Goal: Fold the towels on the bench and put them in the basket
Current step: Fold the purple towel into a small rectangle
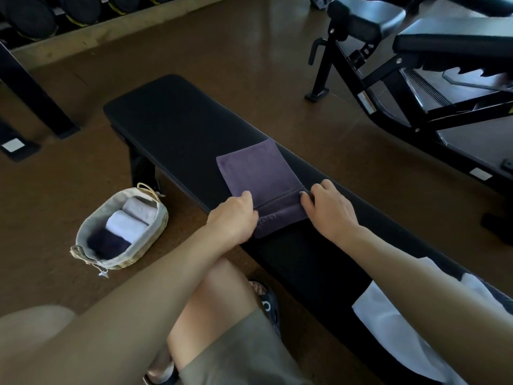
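Basket (155,232) on the floor left of the bench (172,129), three rolled towels inside. Left hand (233,218) pinches the purple towel (255,173) at its near-left edge; right hand (330,209) grips the near-right edge, towel stretched flat between them across the bench.

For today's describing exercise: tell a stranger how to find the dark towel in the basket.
Find the long black bench; on the floor by its left side sits an oval basket. Three rolled towels lie in a row inside. The dark towel is the roll at the near end, the only dark one beside two white towels.
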Motion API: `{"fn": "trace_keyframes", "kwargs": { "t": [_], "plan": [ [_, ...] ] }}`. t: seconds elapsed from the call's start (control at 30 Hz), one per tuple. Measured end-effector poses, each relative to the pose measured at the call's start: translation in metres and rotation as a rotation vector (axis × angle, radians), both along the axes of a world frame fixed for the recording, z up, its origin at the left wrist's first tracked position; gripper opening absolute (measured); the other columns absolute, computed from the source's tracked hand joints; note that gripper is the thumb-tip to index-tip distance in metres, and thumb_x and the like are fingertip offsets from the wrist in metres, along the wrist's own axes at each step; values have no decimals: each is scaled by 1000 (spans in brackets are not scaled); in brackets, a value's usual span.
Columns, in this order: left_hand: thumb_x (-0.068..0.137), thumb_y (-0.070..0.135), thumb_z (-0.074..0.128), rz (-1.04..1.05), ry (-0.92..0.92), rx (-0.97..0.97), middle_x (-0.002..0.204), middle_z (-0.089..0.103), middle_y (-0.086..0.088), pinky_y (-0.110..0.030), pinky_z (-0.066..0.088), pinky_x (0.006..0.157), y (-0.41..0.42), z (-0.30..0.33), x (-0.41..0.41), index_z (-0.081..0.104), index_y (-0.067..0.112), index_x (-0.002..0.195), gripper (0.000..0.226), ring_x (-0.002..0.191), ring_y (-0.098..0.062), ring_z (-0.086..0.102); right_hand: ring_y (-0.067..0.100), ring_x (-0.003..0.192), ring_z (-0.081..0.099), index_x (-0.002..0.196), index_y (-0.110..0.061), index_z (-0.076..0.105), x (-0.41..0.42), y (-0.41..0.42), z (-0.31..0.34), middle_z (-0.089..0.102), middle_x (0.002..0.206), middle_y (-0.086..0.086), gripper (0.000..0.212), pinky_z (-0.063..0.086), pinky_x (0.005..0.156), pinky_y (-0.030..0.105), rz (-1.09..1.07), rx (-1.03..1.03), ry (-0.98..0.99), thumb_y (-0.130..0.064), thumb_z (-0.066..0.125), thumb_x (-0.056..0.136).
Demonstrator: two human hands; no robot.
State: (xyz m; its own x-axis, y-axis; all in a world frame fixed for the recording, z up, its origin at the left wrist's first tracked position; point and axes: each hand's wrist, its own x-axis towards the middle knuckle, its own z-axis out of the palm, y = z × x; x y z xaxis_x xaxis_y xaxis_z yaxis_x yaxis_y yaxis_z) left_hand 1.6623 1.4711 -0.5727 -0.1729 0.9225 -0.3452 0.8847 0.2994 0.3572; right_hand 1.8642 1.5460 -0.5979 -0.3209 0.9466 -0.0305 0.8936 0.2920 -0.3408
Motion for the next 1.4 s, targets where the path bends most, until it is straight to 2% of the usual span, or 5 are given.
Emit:
{"fn": "trace_keyframes", "kwargs": {
  "t": [0.37, 0.63, 0.83, 1.0, 1.4],
  "plan": [
    [99, 13, 57, -659, 434, 354, 133, 46, -7, -30, 43, 72, -7, 15, 21, 43, 20, 140, 43, 106, -21, 55, 28, 111, 63, 115, -15, 70, -1, 4, 3, 66, 115, 4, 27, 49, 99, 43, 628, 356, -218, -13, 63, 89],
    [99, 38, 52, -503, 136, 243, 110, 53, 2, -37, 55, 77, -9, 14, 2, 57, 19, 114, 25, 94, -16, 56, 17, 115, 61, 124, -21, 65, 16, 12, 24, 63, 127, -4, 44, 44, 108, 36, 684, 133, -145, -28, 47, 84],
    [84, 53, 73, -497, 294, 172, 121, 50, 0, -36, 57, 81, -10, 15, 4, 51, 17, 125, 59, 105, -16, 55, 12, 128, 52, 131, -30, 57, 18, 23, 35, 56, 137, -11, 61, 35, 114, 36, 745, 8, -212, -24, 66, 71],
    [86, 44, 72, -470, 414, 251, 117, 56, -4, -31, 50, 75, -13, 13, 16, 57, 14, 122, 49, 100, -20, 61, 8, 98, 61, 108, -28, 66, 8, 33, 40, 64, 107, -13, 32, 53, 92, 37, 670, -79, -37, -22, 64, 76],
    [98, 26, 58, 198, -543, 34, 96, 72, -7, -47, 59, 86, 21, 8, -46, 66, 19, 96, 11, 92, -23, 71, 16, 91, 61, 105, -24, 64, -21, 63, 46, 64, 102, -1, 19, 47, 75, 32, 196, -450, 260, -24, 46, 104]
  ]
}}
